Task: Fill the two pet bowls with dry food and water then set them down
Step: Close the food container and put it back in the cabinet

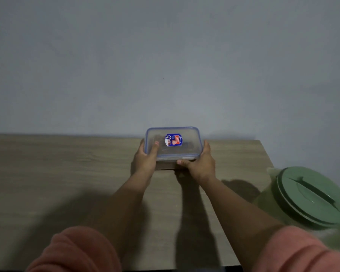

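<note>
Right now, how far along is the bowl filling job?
Early. Nothing looks done: no pet bowls are in view. In hand: the left hand and right hand grip the clear food container at the table's far edge, its lid on. The green-lidded pitcher stands untouched at right. Left: opening the container, filling both bowls, setting them down.

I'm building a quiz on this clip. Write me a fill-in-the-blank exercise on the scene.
1. Both hands, left and right, hold a clear plastic food container whose lid is ____.
2. The container sits at the far edge of the wooden table, against the ____.
3. The pitcher at the right has a lid coloured ____.

Missing words: on; wall; green
</note>
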The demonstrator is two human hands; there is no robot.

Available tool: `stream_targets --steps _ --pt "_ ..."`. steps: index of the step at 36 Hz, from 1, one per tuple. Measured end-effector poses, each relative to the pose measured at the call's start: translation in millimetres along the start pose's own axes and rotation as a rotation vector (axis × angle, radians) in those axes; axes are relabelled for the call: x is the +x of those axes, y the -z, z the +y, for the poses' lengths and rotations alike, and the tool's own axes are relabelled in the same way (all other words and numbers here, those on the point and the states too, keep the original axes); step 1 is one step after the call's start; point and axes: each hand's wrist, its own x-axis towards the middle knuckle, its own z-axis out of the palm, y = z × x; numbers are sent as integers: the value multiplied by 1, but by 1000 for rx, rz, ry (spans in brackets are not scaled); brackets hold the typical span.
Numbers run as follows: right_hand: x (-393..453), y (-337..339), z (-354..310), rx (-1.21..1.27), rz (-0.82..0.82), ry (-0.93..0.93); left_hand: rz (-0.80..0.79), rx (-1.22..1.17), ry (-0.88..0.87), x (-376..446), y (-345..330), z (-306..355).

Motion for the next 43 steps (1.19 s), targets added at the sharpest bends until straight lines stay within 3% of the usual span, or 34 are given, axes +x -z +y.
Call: stream_targets --steps 6,18,31,43 --pt "-23 14 -16 53 17 44 15 4 2 -34 17 24" --pt "-118 49 -48 145 101 130 -35 -41 -190 -138 65 79" --pt "-270 87 -37 144 195 142 -117 0 -229 -269 122 62" --pt "-335 122 -4 119 144 152 -102 -53 -165 -349 122 26"
